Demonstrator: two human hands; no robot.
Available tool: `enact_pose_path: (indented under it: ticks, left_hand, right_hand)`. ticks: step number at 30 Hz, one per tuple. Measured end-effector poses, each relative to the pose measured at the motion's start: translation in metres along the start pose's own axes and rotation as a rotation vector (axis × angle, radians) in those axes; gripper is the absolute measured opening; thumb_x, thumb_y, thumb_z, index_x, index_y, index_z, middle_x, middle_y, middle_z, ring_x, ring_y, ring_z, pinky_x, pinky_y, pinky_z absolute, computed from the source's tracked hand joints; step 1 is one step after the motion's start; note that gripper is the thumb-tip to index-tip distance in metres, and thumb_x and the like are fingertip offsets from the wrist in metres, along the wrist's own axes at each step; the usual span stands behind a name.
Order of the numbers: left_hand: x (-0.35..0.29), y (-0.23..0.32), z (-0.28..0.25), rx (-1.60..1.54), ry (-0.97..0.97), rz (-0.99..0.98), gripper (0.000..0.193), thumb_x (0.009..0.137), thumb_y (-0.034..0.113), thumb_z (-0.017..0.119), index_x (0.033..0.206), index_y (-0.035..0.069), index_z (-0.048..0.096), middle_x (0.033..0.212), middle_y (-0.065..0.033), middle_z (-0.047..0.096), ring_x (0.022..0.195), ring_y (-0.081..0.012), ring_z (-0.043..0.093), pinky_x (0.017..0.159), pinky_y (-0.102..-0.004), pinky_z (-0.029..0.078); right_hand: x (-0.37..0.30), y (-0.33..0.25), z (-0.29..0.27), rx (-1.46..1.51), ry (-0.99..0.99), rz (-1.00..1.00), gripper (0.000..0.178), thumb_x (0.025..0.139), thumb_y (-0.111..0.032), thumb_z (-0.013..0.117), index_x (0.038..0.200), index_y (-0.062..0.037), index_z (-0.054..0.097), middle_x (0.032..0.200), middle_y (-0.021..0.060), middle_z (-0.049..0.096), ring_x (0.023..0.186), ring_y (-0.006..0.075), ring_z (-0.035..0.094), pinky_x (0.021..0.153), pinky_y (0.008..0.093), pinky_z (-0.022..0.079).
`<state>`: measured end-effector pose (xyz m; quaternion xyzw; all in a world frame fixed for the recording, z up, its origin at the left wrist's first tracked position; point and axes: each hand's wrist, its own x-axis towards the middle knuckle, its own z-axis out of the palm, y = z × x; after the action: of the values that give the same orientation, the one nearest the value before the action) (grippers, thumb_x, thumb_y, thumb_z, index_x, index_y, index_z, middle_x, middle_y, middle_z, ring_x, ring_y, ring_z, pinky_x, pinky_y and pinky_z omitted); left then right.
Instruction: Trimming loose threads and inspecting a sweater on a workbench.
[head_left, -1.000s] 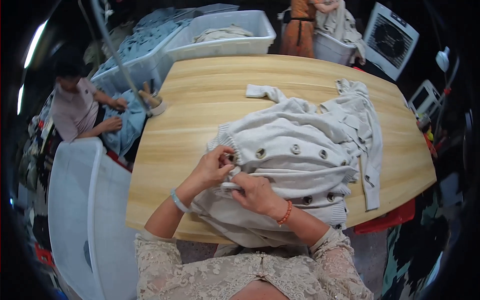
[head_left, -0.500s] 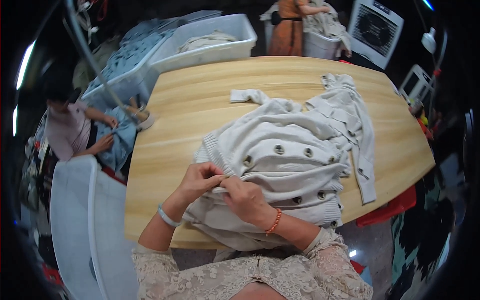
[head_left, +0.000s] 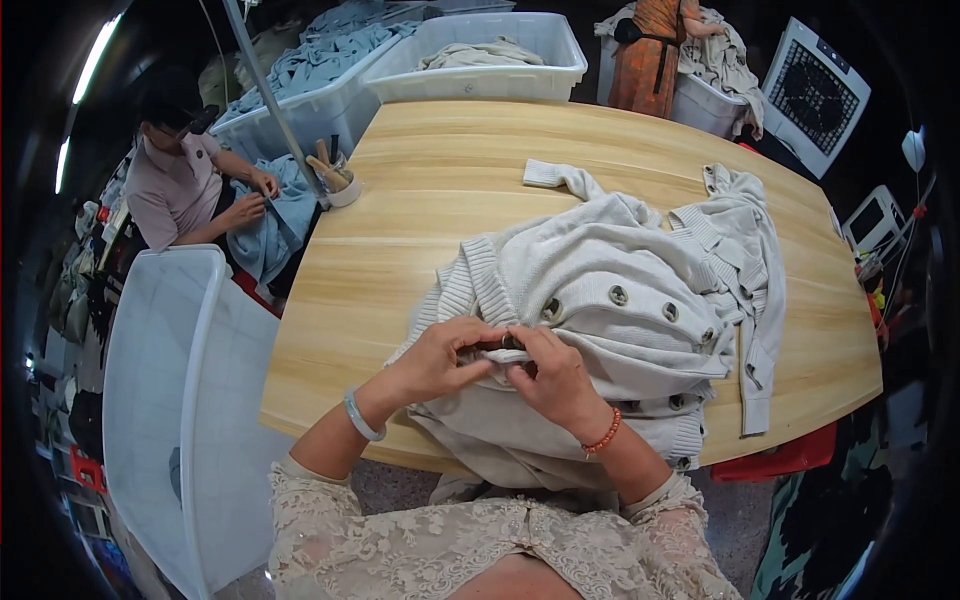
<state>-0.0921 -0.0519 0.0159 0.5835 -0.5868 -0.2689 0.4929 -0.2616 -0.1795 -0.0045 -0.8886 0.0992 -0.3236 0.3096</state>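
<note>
Now we're pinching the cream cardigan (head_left: 610,245) at 1 dark button (head_left: 510,342), left hand (head_left: 437,362) and right hand (head_left: 560,380) nearly meeting, garment sprawling over the wooden table (head_left: 430,160); we're probably wanting slack knit here, easing rather than tugging.

A pale cup (head_left: 346,194) of tools (head_left: 326,173) (wooden-handled, apparently) beside a slanting grey pole (head_left: 275,100).

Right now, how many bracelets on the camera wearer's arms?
2: a pale bangle just behind the left hand, an orange beaded bracelet just behind the right hand.
</note>
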Motion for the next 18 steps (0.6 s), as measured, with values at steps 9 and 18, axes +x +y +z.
enact_pose_path:
  ticks: [9, 18]
  left_hand:
    - [-0.008, -0.011, 0.015, 0.092, 0.189, -0.038, 0.017, 0.090, -0.004, 0.062, 0.105, -0.002, 0.070, 0.090, -0.0041, 0.064, 0.078, -0.0079, 0.058, 0.069, -0.0228, 0.047]
    - [0.003, -0.017, 0.005, 0.085, 0.274, -0.173, 0.011, 0.092, 0.002, 0.062, 0.100, -0.002, 0.067, 0.086, -0.0069, 0.066, 0.076, -0.0111, 0.060, 0.068, -0.0254, 0.048]
  right_hand:
    - [0.002, -0.001, -0.005, 0.202, -0.038, 0.004, 0.039, 0.080, 0.009, 0.056, 0.118, 0.0006, 0.063, 0.089, 0.0158, 0.061, 0.076, 0.0279, 0.061, 0.068, 0.0338, 0.049]
    - [-0.002, -0.005, -0.028, 0.113, -0.108, 0.068, 0.022, 0.081, 0.001, 0.066, 0.104, -0.0020, 0.065, 0.082, 0.0137, 0.058, 0.068, 0.0307, 0.060, 0.062, 0.0372, 0.048]
